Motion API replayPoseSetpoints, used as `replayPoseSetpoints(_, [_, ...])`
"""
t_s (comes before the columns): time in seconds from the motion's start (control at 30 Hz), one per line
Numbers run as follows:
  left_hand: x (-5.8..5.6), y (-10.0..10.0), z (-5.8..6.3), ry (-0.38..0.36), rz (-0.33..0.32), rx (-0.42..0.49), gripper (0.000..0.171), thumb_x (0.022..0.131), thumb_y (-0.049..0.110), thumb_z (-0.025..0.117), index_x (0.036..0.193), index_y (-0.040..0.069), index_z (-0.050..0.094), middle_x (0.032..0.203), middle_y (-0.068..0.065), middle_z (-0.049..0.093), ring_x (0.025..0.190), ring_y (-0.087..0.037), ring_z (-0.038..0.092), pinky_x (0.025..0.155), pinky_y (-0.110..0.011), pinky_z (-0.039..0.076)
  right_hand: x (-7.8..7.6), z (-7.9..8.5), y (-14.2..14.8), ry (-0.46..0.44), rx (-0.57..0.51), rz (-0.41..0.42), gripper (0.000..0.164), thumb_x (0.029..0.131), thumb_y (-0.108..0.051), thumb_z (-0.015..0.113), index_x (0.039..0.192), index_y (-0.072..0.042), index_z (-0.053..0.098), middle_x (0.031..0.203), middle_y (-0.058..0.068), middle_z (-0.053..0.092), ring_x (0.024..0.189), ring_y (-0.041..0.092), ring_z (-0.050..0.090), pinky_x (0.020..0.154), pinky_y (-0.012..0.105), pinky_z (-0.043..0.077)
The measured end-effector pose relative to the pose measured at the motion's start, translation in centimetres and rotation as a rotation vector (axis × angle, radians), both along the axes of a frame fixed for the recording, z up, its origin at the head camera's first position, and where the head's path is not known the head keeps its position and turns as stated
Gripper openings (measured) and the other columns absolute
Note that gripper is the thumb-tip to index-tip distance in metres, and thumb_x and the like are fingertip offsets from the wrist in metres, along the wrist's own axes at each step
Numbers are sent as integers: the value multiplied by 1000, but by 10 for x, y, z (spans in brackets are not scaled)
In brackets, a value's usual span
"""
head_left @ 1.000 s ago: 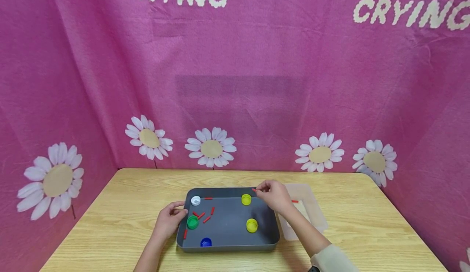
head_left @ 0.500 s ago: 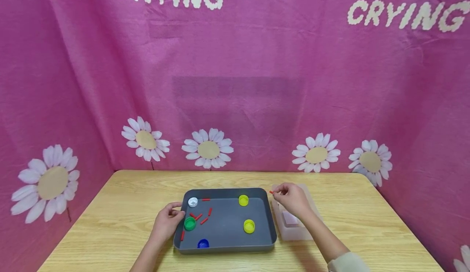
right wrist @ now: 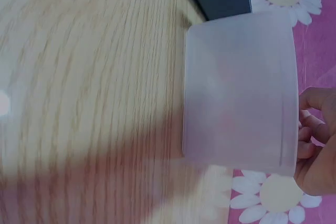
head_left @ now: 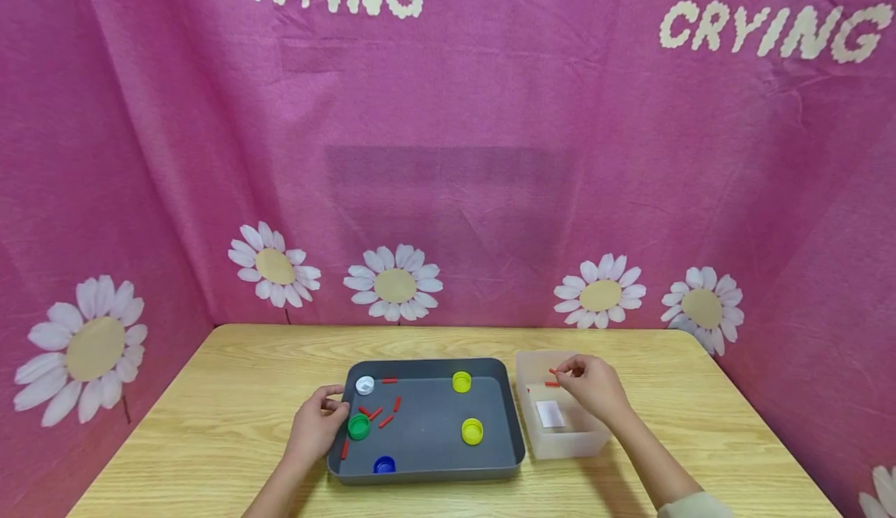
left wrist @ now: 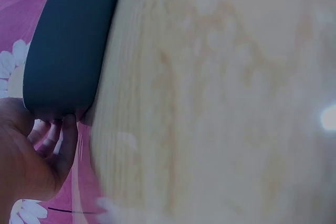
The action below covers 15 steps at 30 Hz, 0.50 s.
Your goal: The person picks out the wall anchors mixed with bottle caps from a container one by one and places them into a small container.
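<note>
My left hand point(head_left: 316, 422) grips the left rim of a dark grey tray point(head_left: 434, 474), thumb over the edge. In the left wrist view its fingers point(left wrist: 67, 137) bend against the tray's outer wall point(left wrist: 65, 51). My right hand point(head_left: 593, 386) pinches a short red stick point(head_left: 554, 371) between thumb and fingertips, over a translucent plastic box point(head_left: 565, 446). Seen from the right wrist, the box wall point(right wrist: 236, 93) hides the fingertips and the stick. Inside the box lie another red stick point(head_left: 552, 384) and a white rectangular piece point(head_left: 550, 414).
Along the tray's left side are a white bottle cap point(head_left: 365, 385), a green cap point(head_left: 358, 426), a blue cap point(head_left: 384, 465) and several red sticks point(head_left: 386, 421). Two yellow caps, one farther back point(head_left: 461, 382), sit toward its right. A pink curtain point(head_left: 448, 191) hangs behind the wooden table point(head_left: 210, 393).
With the red stick, my right hand has moved right, from above the tray's far right corner to over the box. My left hand keeps its place at the tray's rim. The head view shifts slightly.
</note>
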<state>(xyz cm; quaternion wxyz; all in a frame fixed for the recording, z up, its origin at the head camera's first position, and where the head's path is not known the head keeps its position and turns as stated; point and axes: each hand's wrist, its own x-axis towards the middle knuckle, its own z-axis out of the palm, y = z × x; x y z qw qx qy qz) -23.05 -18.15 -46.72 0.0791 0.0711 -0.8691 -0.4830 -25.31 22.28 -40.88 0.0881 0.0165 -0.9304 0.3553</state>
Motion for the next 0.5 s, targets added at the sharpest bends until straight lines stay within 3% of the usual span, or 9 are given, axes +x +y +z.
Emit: replayPoseSetpoints(0.5, [1, 2, -1, -12, 26, 4, 33, 86, 10, 58, 117, -1, 57, 87, -11, 60, 77, -18, 57, 66, -26, 43, -2, -7, 11, -18, 45, -8, 9, 79, -15, 65, 82, -6, 68, 73, 2, 59, 69, 13, 48, 62, 27, 37])
